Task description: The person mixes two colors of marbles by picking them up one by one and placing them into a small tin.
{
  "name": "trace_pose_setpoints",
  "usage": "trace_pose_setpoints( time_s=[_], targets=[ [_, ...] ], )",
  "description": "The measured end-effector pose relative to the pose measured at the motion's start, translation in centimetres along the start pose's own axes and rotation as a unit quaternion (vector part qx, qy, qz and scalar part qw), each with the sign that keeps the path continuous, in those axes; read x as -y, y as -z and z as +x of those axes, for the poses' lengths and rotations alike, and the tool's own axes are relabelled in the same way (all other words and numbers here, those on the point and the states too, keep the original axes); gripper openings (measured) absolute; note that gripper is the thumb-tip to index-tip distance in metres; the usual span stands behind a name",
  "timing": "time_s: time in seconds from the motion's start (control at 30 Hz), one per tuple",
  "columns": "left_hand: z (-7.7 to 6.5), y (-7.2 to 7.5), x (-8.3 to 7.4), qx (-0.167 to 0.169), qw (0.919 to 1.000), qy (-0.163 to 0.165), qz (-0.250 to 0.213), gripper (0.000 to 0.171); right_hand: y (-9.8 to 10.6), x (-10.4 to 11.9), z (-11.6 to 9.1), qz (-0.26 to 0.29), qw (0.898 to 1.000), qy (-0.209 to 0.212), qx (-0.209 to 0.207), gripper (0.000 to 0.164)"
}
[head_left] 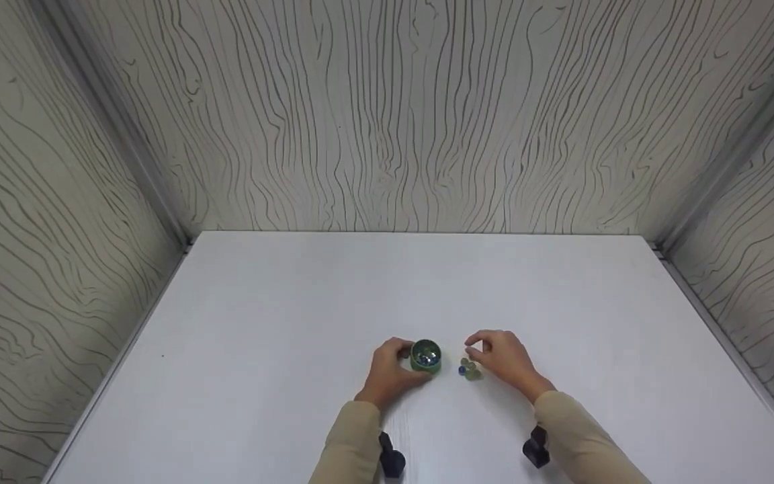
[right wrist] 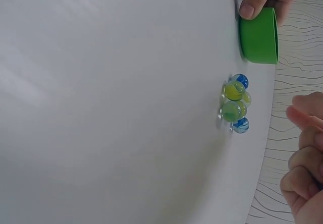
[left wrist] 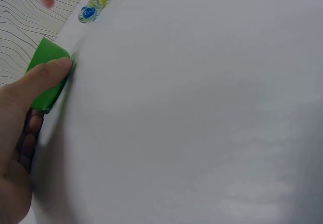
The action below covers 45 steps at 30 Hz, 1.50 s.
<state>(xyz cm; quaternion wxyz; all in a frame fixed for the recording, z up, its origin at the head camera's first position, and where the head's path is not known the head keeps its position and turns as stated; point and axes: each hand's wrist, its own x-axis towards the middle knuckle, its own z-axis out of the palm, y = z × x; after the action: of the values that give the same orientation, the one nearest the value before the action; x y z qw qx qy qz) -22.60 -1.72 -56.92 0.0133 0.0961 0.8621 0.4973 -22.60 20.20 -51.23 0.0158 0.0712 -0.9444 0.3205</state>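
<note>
A: What is largest?
B: A plain white table (head_left: 279,302), with everything on or just over it.

A: What is the left hand (head_left: 387,375) doing?
B: It grips a cup (right wrist: 260,38), thumb on the near side, fingers round the far side.

A: And the right hand (head_left: 509,359)?
B: It hovers, thumb and forefinger drawn near each other, other fingers curled. Whether anything sits between those tips cannot be told.

A: How would the cup handle?
B: Green, smooth and upright on the table, it is probably light, stiff plastic, hard to break. Its side walls look the best hold, leaving the mouth free. Glassy marbles (head_left: 426,357) show inside.

A: And the loose marbles (right wrist: 233,111)?
B: A blue, yellow and pale green cluster lies right of the cup, apart from it, near the right fingertips. They look like glass: hard, slippery, ready to roll. Pinching one at a time across its middle seems surest.
</note>
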Motion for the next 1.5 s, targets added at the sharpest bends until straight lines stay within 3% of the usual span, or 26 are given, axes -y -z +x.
trace_pose_setpoints(
  time_s=[0.67,1.03,1.27,1.5],
  targets=[
    [-0.1,-0.1,0.2,-0.001,0.9999,0.011,-0.009,0.054,0.0,-1.5,0.2,-0.021,0.998,-0.048,0.031,0.015],
    [0.0,-0.1,0.2,-0.001,0.9999,-0.006,-0.009,0.053,-0.2,-2.4,0.3,-0.047,0.998,-0.033,0.041,0.018],
    [0.0,0.0,0.1,-0.001,1.0,0.01,0.0,0.054,-0.2,-2.8,0.2,-0.078,0.996,-0.021,0.047,0.023],
    [0.2,-0.1,0.3,0.004,1.0,0.0,0.003,0.054,-0.2,-2.6,0.4,-0.094,0.993,-0.024,0.07,0.027]
  ],
)
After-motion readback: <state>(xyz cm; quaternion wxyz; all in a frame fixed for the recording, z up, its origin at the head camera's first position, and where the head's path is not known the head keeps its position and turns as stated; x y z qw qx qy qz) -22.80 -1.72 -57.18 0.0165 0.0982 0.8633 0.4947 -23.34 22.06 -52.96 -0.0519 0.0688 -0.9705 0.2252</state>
